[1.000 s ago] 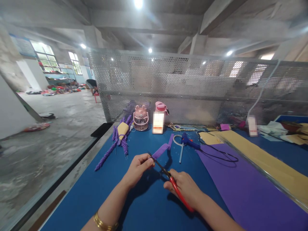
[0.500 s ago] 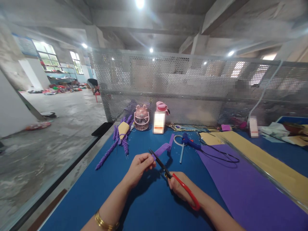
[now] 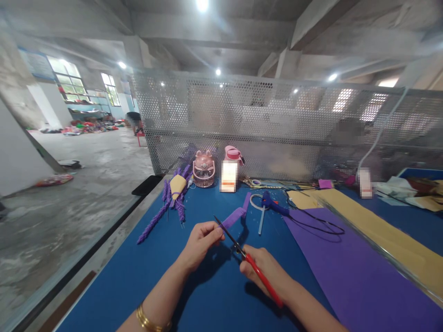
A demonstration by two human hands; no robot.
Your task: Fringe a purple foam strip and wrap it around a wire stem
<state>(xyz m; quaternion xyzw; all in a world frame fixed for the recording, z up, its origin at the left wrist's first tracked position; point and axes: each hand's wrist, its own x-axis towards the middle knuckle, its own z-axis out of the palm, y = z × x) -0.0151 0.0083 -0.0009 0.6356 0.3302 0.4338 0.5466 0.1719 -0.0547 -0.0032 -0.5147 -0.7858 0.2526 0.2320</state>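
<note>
Blue tabletop (image 3: 218, 297) fronts a perforated screen (image 3: 242, 124), left hand (image 3: 201, 240) pinching purple strip (image 3: 233, 218), right hand (image 3: 265, 265) gripping scissors (image 3: 250, 261).

The left forearm (image 3: 166, 288) slants in bare from the near side of the table (image 3: 129, 276), towards its left edge; the right forearm (image 3: 308, 299) comes in opposite. The left hand (image 3: 204, 237) pinches thumb against forefinger. The right hand (image 3: 263, 267) sits closer to the near side, curled closed, though I can't quite make out its tucked fingers.

No txt/nos. legible, wall board (image 3: 37, 63) too blurry, pink-lidded btl (image 3: 229, 170) pixelated
</note>
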